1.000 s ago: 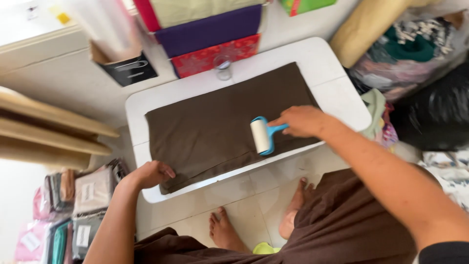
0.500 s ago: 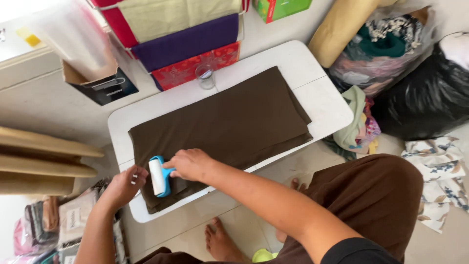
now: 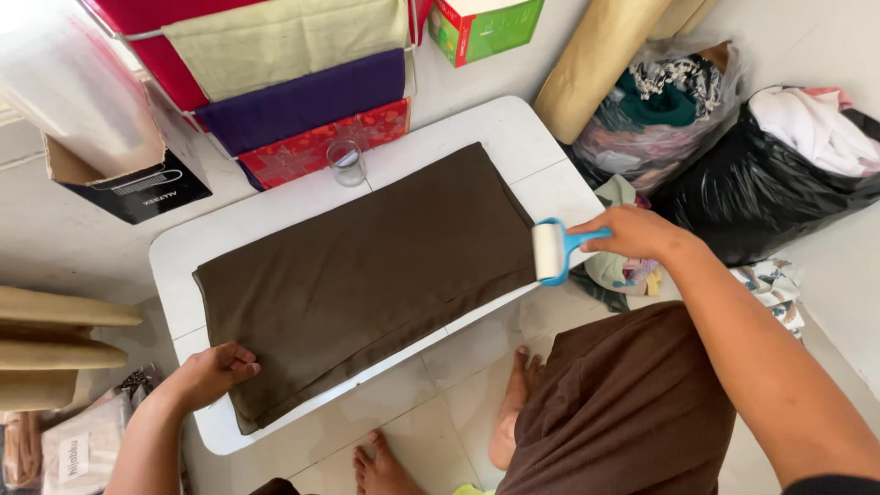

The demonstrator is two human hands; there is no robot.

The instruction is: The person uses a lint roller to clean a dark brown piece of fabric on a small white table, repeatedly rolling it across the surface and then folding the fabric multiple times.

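- Brown cloth (image 3: 367, 275) spread flat on white table (image 3: 275, 215), covering most of it.
- Left hand (image 3: 213, 374) at 8 o'clock, palm down, fingers spread flat, pinning cloth's near corner.
- Right hand (image 3: 634, 232) at 3 o'clock, closed round blue handle of lint roller (image 3: 550, 251); white drum at cloth's right edge.
- Glass (image 3: 346, 162) at 12 o'clock, just beyond cloth.
- Likely soft, light, limp cloth; prone to sliding and bunching on smooth table.
- Best held at corners or edges; roller light, stiff, taken by handle.
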